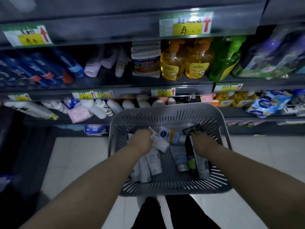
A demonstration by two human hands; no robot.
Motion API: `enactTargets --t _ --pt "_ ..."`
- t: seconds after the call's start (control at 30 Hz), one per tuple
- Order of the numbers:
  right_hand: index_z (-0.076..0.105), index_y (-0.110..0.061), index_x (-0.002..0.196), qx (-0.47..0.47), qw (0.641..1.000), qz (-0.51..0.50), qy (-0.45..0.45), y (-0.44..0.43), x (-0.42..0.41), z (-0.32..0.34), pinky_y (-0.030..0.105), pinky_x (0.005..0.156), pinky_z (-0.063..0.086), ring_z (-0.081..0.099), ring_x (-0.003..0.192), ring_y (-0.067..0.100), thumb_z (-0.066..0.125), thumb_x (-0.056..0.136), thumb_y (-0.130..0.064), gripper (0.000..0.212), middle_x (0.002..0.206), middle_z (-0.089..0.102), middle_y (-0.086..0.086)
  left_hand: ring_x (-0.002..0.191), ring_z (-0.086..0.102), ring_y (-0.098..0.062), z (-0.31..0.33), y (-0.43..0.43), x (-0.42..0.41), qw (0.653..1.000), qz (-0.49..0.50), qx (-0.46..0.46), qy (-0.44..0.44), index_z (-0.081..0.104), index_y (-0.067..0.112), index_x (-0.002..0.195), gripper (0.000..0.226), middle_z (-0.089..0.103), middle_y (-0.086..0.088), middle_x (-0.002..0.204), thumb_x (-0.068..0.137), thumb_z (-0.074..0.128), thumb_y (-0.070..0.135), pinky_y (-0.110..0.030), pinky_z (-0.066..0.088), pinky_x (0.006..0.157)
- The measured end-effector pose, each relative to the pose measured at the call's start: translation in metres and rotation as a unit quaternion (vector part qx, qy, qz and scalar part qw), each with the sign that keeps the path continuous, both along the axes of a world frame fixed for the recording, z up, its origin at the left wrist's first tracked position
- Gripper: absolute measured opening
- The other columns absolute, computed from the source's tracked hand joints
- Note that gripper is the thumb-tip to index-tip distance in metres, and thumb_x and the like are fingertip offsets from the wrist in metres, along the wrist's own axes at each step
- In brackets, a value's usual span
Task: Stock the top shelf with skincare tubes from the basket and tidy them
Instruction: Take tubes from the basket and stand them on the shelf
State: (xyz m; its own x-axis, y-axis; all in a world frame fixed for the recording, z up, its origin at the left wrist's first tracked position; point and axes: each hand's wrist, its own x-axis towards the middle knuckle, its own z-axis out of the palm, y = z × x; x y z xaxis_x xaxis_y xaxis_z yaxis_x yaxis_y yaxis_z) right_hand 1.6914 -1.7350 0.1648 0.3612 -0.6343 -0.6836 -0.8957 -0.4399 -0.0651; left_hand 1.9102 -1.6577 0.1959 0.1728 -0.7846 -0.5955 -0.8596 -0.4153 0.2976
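Basket: a grey slotted plastic basket sits in the lower centre of the frame, in front of the shelving and above our dark trouser legs; we cannot tell what carries it.
Left grip: our bare left grip reaches into the left half of the basket, with the fingers curled round a white skincare tube that lies slanted, its cap end pointing down and to the right.
Right grip: our bare right grip is in the right half of the basket, with the fingertips closed on the flat crimped end of a black tube with a green label.
Other tubes: a white, blue and yellow tube lies between the two grips. A grey-blue tube lies just left of the black one, and a cluster of white tubes lies under our left wrist.
Top shelf: only its dark front edge shows, across the top of the frame, with a yellow price label with a red arrow on it.
Shelf below: yellow pump bottles stand at upper centre, beside a green bottle.
Floor: pale tiles show at lower left.
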Motion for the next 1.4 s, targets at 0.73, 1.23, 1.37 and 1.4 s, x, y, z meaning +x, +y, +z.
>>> enactTargets --t 0.73,1.23,1.37,1.4 --pt "0.066 -0.011 0.108 -0.017 0.990 0.015 -0.136 0.029 0.053 0.081 0.031 0.082 0.045 0.059 0.107 0.031 0.050 0.086 0.000 0.029 0.114 0.064 0.016 0.120 0.054 -0.029 0.011 0.006 0.029 0.991 -0.065 0.078 -0.082 0.053 0.001 0.129 0.036 0.054 -0.017 0.133 0.093 0.048 0.004 -0.034 0.046 0.098" --pt "0.064 -0.018 0.116 0.014 0.970 0.022 -0.241 0.015 0.056 0.048 0.030 0.075 0.046 0.061 0.101 0.024 0.049 0.086 0.006 0.041 0.109 0.068 0.006 0.125 0.050 -0.026 -0.008 -0.007 0.026 0.964 -0.155 0.177 -0.128 0.052 0.004 0.133 0.036 0.052 -0.014 0.137 0.098 0.049 0.012 -0.033 0.042 0.106" --pt "0.061 -0.020 0.117 0.008 0.971 0.013 -0.241 0.025 0.057 0.049 0.034 0.079 0.050 0.061 0.103 0.025 0.050 0.088 0.003 0.039 0.109 0.068 0.005 0.100 0.057 -0.022 0.012 0.003 0.029 0.974 -0.160 0.153 -0.040 0.062 0.005 0.116 0.033 0.062 -0.012 0.120 0.089 0.065 0.022 -0.026 0.042 0.076" --pt "0.061 -0.021 0.114 0.007 0.970 0.009 -0.244 0.028 0.056 0.050 0.037 0.079 0.051 0.061 0.101 0.027 0.050 0.088 0.001 0.035 0.107 0.068 0.007 0.096 0.055 -0.021 0.018 0.007 0.028 0.977 -0.160 0.135 -0.032 0.062 0.004 0.113 0.030 0.062 -0.012 0.119 0.089 0.065 0.021 -0.024 0.039 0.074"
